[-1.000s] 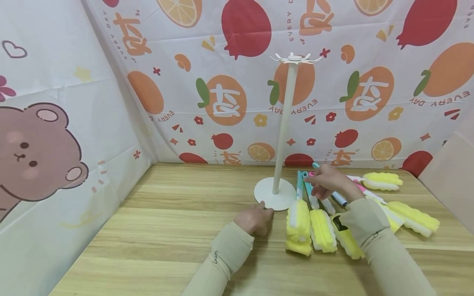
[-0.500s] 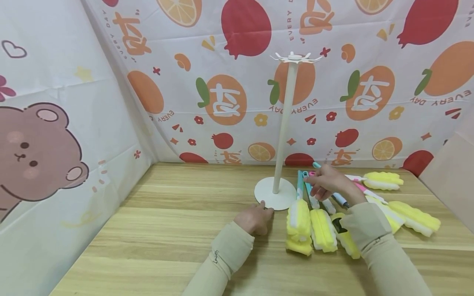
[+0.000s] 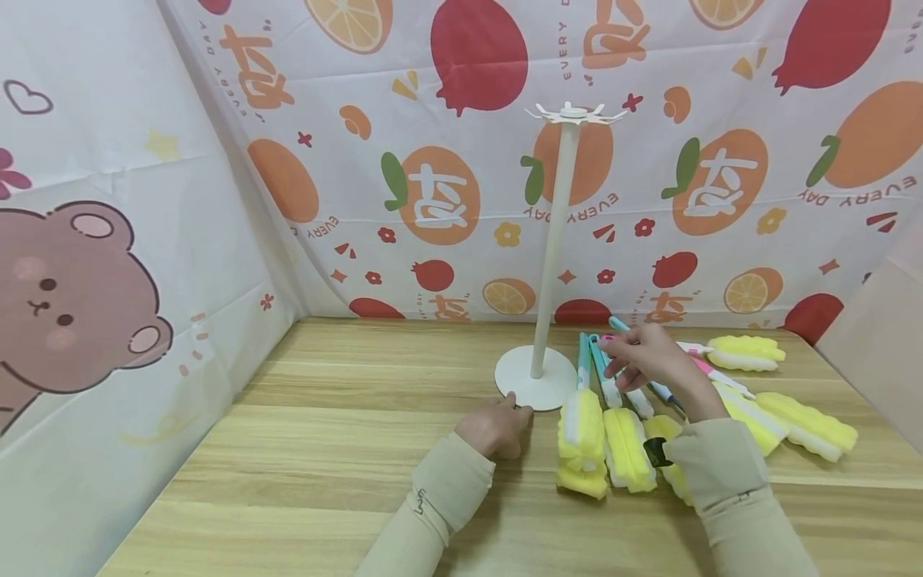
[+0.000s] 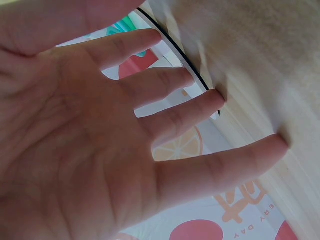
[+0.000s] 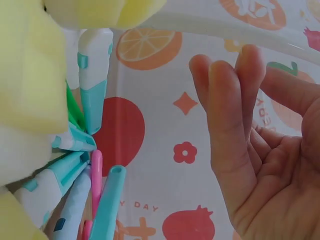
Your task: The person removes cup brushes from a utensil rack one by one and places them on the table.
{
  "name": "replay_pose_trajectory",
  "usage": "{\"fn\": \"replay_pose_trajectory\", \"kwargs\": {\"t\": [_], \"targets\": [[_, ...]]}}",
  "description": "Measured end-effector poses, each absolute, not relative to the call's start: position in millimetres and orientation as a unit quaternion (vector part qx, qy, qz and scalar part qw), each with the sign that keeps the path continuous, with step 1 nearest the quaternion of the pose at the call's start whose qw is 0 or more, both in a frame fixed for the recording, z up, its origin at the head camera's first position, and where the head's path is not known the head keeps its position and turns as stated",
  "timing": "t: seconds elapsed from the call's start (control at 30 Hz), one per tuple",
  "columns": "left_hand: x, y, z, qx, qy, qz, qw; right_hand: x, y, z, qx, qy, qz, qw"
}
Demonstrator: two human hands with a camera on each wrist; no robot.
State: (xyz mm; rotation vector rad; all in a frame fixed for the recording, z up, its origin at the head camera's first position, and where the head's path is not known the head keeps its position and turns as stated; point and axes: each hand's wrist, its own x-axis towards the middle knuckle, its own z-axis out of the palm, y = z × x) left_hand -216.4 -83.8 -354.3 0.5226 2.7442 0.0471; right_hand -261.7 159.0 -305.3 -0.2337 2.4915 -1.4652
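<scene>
A white stand [image 3: 554,248] with a round base [image 3: 525,383] and a ring of hooks [image 3: 574,114] on top stands upright on the table. My left hand [image 3: 497,426] is at the base's front edge, its fingers [image 4: 172,119] extended against the base rim and tabletop. Over a cluster of sponge brushes hovers my right hand [image 3: 652,357], loosely bent fingers holding nothing. Below it, several handles converge, among them a teal-and-white handle [image 5: 95,82] and a pink handle [image 5: 96,175]. The nearest yellow-and-white sponge heads include a left brush head [image 3: 581,429] and a middle brush head [image 3: 629,449].
More brushes fan out to the right, with a sponge head [image 3: 811,425] and another sponge head [image 3: 745,353] farther back. Bare wooden table [image 3: 324,449] extends left of the stand. A fruit-print cloth [image 3: 346,264] hangs behind the table.
My right hand has shifted slightly to the right above the brush handles, and its wrist has turned a little. My left hand and the stand have kept their places.
</scene>
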Motion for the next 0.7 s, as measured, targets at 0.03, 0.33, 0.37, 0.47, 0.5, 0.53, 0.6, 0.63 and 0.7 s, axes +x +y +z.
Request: {"fn": "replay_pose_trajectory", "kwargs": {"t": [0.03, 0.33, 0.37, 0.47, 0.5, 0.53, 0.6, 0.63, 0.7], "targets": [[-216, -84, -354, 0.184, 0.967, 0.018, 0.173, -260, 160, -306, -0.082, 0.851, -0.505, 0.115], [-216, -87, -356, 0.181, 0.967, 0.031, 0.177, -241, 160, -304, -0.074, 0.841, -0.533, 0.061], [-216, -87, -357, 0.181, 0.967, 0.032, 0.177, -239, 160, -303, -0.074, 0.842, -0.532, 0.055], [-216, -87, -358, 0.183, 0.966, 0.034, 0.178, -236, 158, -302, -0.077, 0.841, -0.534, 0.046], [-216, -87, -358, 0.184, 0.966, 0.035, 0.178, -236, 157, -302, -0.078, 0.84, -0.535, 0.043], [-216, -87, -358, 0.183, 0.966, 0.036, 0.177, -235, 157, -302, -0.08, 0.84, -0.535, 0.042], [-215, -88, -357, 0.182, 0.967, 0.036, 0.177, -235, 156, -301, -0.08, 0.842, -0.532, 0.037], [-215, -88, -357, 0.182, 0.967, 0.036, 0.176, -234, 156, -301, -0.077, 0.845, -0.528, 0.034], [-215, -89, -357, 0.186, 0.966, 0.035, 0.175, -233, 157, -301, -0.072, 0.85, -0.521, 0.024]]}}
